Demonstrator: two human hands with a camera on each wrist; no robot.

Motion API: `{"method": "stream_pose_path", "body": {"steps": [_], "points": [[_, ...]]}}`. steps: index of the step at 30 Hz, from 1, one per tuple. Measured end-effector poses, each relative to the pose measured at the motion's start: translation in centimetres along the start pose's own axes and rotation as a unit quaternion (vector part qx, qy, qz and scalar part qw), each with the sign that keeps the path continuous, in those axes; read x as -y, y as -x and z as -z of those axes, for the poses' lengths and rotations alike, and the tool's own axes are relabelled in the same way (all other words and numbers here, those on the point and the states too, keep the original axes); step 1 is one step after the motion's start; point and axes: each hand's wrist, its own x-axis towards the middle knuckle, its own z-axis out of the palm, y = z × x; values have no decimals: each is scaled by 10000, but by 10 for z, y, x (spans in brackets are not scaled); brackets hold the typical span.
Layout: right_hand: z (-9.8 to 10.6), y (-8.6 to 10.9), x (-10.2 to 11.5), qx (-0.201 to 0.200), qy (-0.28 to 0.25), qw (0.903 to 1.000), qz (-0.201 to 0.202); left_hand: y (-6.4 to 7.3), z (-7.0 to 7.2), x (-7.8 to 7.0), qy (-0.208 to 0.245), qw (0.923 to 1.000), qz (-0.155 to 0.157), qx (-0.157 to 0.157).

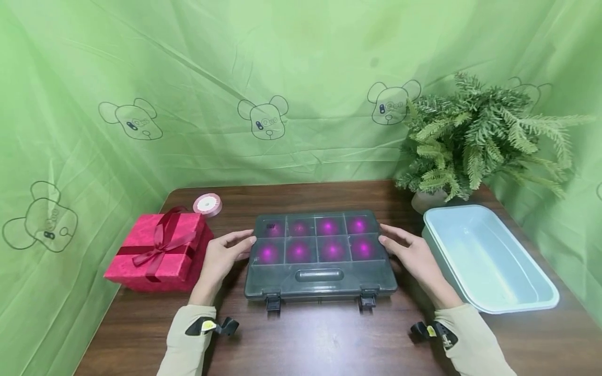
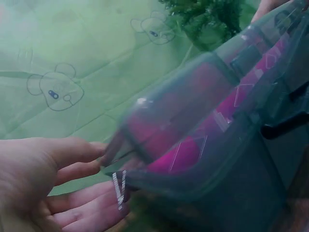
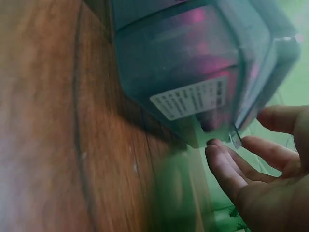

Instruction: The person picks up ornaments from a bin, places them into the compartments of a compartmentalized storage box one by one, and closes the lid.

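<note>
A clear grey-green plastic storage case (image 1: 322,277) with a divided lid lies lengthwise on the wooden table between both hands. Pink glows show through its several compartments. Two dark front latches (image 1: 273,303) hang down unfastened. At the case's left end, my left hand (image 1: 224,257) pinches the lid edge, thumb above and fingers below; the left wrist view shows this hand (image 2: 72,181) at the corner. My right hand (image 1: 416,258) holds the opposite end the same way. A printed label (image 3: 190,98) shows on that end in the right wrist view, beside the right hand's fingers (image 3: 227,169).
On the left stands a red gift box (image 1: 157,250) with a ribbon bow, and behind it a pink ribbon roll (image 1: 207,204). To the right are a pale blue tub (image 1: 494,261) and a potted fir-like plant (image 1: 470,136). Green cloth (image 1: 324,62) hangs around the table.
</note>
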Motion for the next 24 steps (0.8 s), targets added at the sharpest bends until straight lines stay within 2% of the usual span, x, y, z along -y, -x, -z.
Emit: {"method": "stream_pose_path", "body": {"steps": [3,6,12,18,24], "points": [[5,8,0,280,-222,9994,-3,9,9,0,97,9993,118,328],[10,13,0,570,-198,9982,22,17,17,0,122,9978,213,621],[14,19,-3,618,120,9979,118,25,20,-2,49,9954,81,958],[9,15,-2,328,-11,9990,300,26,13,-3,25,9979,-30,646],[0,4,-5,-37,-130,9996,246,17,4,-3,-71,9994,-191,263]]}}
